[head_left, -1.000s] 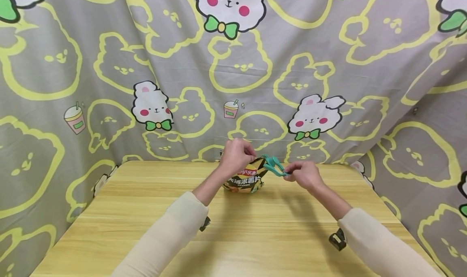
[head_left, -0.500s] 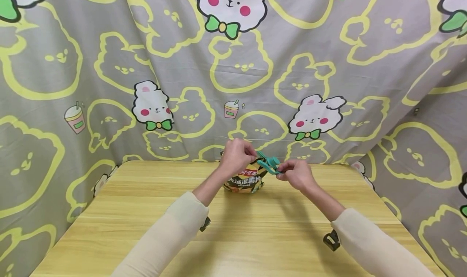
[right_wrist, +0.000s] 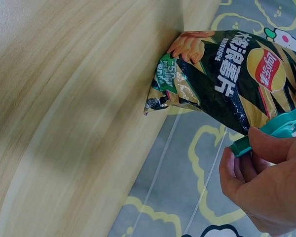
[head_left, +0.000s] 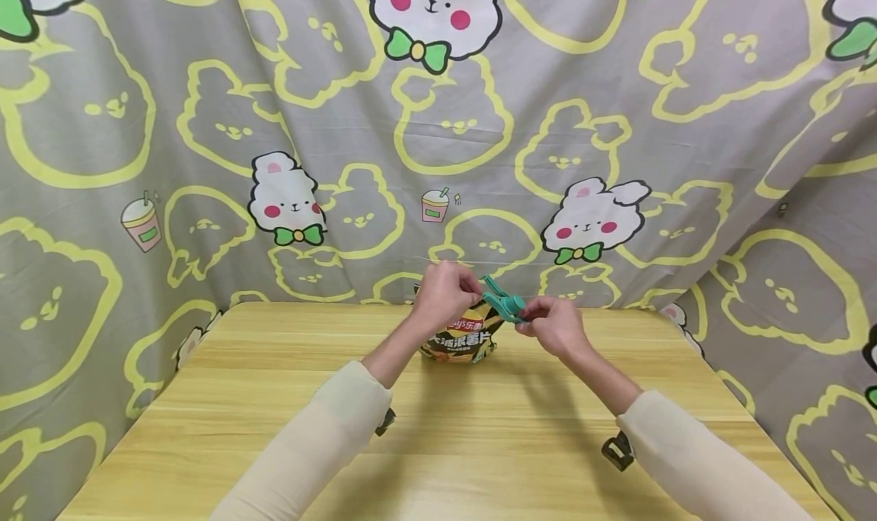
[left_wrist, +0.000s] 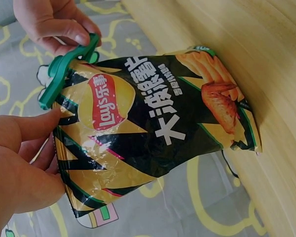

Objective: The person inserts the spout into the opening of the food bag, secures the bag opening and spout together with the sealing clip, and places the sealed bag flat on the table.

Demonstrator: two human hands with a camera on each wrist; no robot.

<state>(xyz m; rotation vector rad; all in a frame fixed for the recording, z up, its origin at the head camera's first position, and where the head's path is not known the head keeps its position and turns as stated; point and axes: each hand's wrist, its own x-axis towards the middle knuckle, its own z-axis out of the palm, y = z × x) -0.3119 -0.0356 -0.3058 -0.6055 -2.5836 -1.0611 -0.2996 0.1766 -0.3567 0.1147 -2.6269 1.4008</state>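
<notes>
A black and gold Lay's chip bag [left_wrist: 138, 113] stands on the table near its far edge. At its top edge my left hand [head_left: 444, 291] pinches it between thumb and fingers; in the left wrist view that left hand [left_wrist: 19, 168] grips the top edge. A green bag clip [head_left: 505, 302] lies along the other end of the top edge, close to the left fingertips. My right hand [head_left: 556, 324] holds the clip's outer end, its thumb pressing on it in the right wrist view. In the head view the clip's two arms look spread apart. The left hand hides part of the bag there.
The light wooden table [head_left: 438, 445] spreads in front of the bag. A grey curtain [head_left: 356, 125] with yellow outlines and white rabbits hangs right behind the table's far edge and along both sides.
The right hand has moved left with the green clip, bringing it over the bag's top corner and nearer to the left hand. The left hand and the bag have stayed in place.
</notes>
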